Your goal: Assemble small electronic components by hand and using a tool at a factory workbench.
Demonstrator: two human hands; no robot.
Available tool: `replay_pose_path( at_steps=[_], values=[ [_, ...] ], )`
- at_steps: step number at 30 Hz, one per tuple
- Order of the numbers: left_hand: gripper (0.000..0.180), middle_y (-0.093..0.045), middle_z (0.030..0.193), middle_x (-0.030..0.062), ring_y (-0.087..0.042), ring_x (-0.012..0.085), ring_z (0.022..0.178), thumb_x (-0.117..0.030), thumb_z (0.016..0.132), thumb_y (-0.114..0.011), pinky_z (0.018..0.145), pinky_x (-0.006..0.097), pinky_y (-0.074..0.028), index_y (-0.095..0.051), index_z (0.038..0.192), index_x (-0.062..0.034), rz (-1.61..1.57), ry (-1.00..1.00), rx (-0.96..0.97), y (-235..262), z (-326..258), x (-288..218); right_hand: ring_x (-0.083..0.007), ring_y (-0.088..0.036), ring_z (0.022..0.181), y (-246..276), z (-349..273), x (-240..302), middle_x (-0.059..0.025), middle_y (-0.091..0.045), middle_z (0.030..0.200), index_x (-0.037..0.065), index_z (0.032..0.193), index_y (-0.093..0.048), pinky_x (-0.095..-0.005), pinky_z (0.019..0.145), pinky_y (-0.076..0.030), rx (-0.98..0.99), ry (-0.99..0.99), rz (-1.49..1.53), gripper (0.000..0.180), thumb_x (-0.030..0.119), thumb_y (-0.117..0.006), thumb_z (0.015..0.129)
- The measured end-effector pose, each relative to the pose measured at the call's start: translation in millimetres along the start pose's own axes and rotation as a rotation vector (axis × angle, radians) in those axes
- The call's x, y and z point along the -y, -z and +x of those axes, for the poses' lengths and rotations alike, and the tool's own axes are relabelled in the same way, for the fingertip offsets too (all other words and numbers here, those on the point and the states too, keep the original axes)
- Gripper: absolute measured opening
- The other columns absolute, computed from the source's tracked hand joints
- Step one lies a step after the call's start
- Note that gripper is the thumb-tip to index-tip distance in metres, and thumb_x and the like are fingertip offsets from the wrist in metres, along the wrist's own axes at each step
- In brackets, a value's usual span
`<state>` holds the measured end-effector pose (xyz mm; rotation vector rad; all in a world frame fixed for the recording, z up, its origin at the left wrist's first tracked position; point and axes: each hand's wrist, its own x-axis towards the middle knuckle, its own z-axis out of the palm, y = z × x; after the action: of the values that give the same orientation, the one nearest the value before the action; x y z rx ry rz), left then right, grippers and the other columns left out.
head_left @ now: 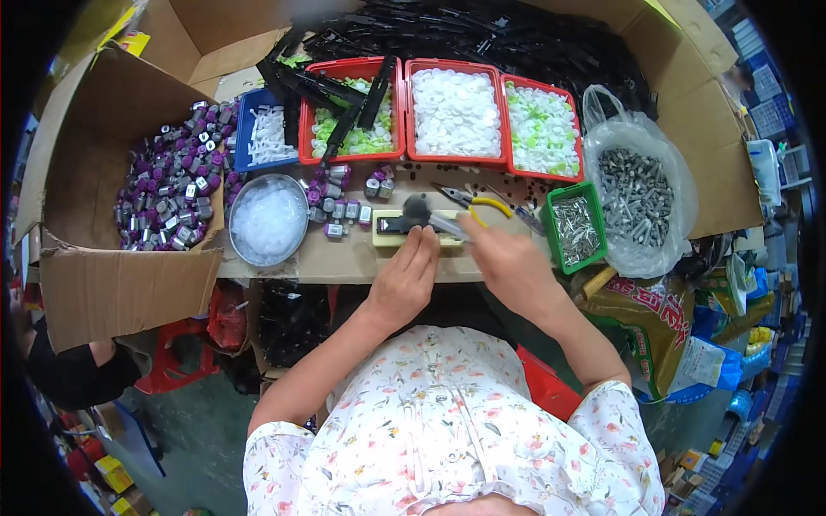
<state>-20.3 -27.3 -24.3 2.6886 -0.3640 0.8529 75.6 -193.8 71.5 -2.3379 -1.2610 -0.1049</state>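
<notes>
Floral sleeves at six o'clock lead up to your hands, close together at the desk [344,262] edge: your left hand [404,279] lies flat, fingers pinning the yellow block [387,234] with its black part, while your right hand [508,262] is closed around a slim metal tool [447,225] aimed at ten o'clock. Press the block firmly and keep those fingertips clear of the tip, leaving the yellow-handled pliers [473,202] at twelve o'clock alone.

bright even light, fisheye-bent edges
</notes>
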Motion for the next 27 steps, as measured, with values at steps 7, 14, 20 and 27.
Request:
replay_pose_path(
  at_steps=[7,14,20,27],
  values=[
    [0.039,-0.059,0.119,0.0230,-0.058,0.0359,0.115,-0.004,0.077,-0.060,0.096,0.037,-0.051,-0.062,0.112,0.0143,-0.014,0.004,-0.023,0,1,-1,-0.0398,-0.063,0.067,1,6,5,-0.0194,-0.063,0.082,0.002,0.129,-0.055,-0.0467,0.061,-0.051,-0.039,0.067,0.071,0.040,0.008,-0.062,0.090],
    [0.035,-0.063,0.114,0.0200,-0.061,0.0362,0.108,0.001,0.077,-0.070,0.092,0.040,-0.052,-0.063,0.111,0.0099,-0.146,0.054,-0.052,12,7,7,-0.0361,-0.065,0.064,6,8,-3,-0.0167,-0.062,0.075,0.000,0.126,-0.055,-0.0444,0.058,-0.051,-0.188,0.089,0.103,0.037,0.010,-0.061,0.091],
    [0.034,-0.064,0.115,0.0180,-0.062,0.0341,0.107,0.001,0.078,-0.073,0.090,0.039,-0.053,-0.066,0.110,0.0079,-0.107,0.115,-0.074,12,6,14,-0.0376,-0.066,0.076,5,-1,-15,-0.0197,-0.068,0.095,0.002,0.128,-0.057,-0.0412,0.065,-0.053,0.157,-0.122,-0.046,0.041,0.001,-0.064,0.088],
    [0.029,-0.066,0.109,0.0156,-0.064,0.0331,0.102,0.001,0.078,-0.073,0.086,0.040,-0.055,-0.069,0.106,0.0053,-0.098,0.126,-0.102,12,13,15,-0.0358,-0.066,0.074,3,-14,-21,-0.0166,-0.067,0.088,0.003,0.128,-0.058,-0.0420,0.061,-0.050,0.220,-0.191,-0.094,0.042,0.002,-0.065,0.087]
  ],
)
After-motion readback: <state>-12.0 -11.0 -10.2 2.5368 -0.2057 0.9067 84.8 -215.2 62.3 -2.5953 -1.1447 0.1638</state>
